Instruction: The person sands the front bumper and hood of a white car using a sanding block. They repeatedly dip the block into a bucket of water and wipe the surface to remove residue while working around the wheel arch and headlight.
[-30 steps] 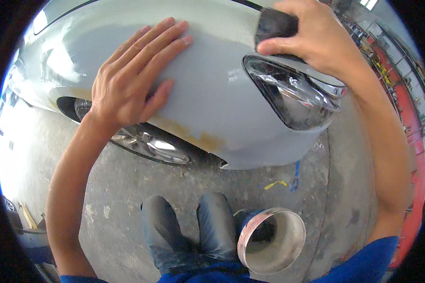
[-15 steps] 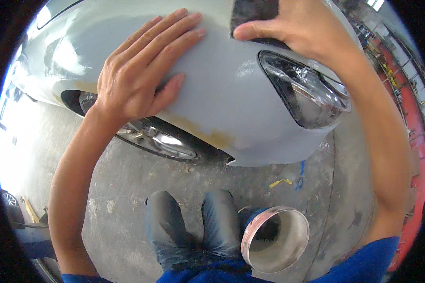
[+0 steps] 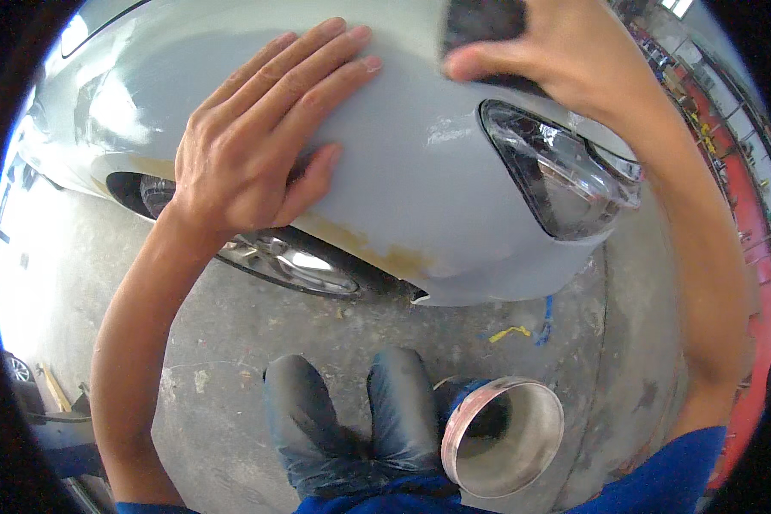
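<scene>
Our right hand (image 3: 570,60) has slid slightly rightward, gripping a dark block (image 3: 486,22) on the grey car panel (image 3: 411,176); our left hand (image 3: 247,141) stays flat there. We count two hands, one block, one bucket (image 3: 464,428).

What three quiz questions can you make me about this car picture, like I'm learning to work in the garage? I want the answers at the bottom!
1. Pick one: what is the right hand holding?
A) a red brush
B) a dark pad
C) a white cloth

2. True or false: the left hand lies over the car's grey bodywork with its fingers stretched out.

3. On which side of the person's legs does the round bucket stand?

Key:
1. B, a dark pad.
2. True.
3. The right side.
</scene>
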Demonstrator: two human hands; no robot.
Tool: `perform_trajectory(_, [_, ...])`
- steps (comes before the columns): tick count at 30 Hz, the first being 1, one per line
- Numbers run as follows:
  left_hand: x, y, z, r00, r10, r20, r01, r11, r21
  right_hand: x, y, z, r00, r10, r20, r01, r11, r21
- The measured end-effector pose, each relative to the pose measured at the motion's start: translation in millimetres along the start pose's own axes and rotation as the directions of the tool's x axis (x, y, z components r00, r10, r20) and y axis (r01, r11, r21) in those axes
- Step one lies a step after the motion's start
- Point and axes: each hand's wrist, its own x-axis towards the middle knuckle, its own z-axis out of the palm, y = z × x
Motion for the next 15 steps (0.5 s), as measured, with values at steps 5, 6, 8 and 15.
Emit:
perform_trajectory(5, [-4,-3,1,1.0,0.004,-0.007,-0.004,1.0,0.016,-11,7,0,0.998,-0.04,-0.042,0.038,0.998,-0.05])
perform_trajectory(6, [-4,-2,0,1.0,0.0,-0.01,0.0,1.0,0.014,-11,12,-3,1.0,-0.015,0.004,0.016,1.0,-0.015])
perform_trajectory(8, [-3,-2,1,1.0,-0.008,-0.014,0.008,1.0,0.005,-4,2,-12,0.994,0.052,0.093,-0.057,0.997,0.057])
perform_trajectory(15, [-5,0,-4,1.0,-0.013,0.004,0.013,1.0,0.001,-14,6,4,0.994,-0.082,-0.072,0.08,0.996,-0.038])
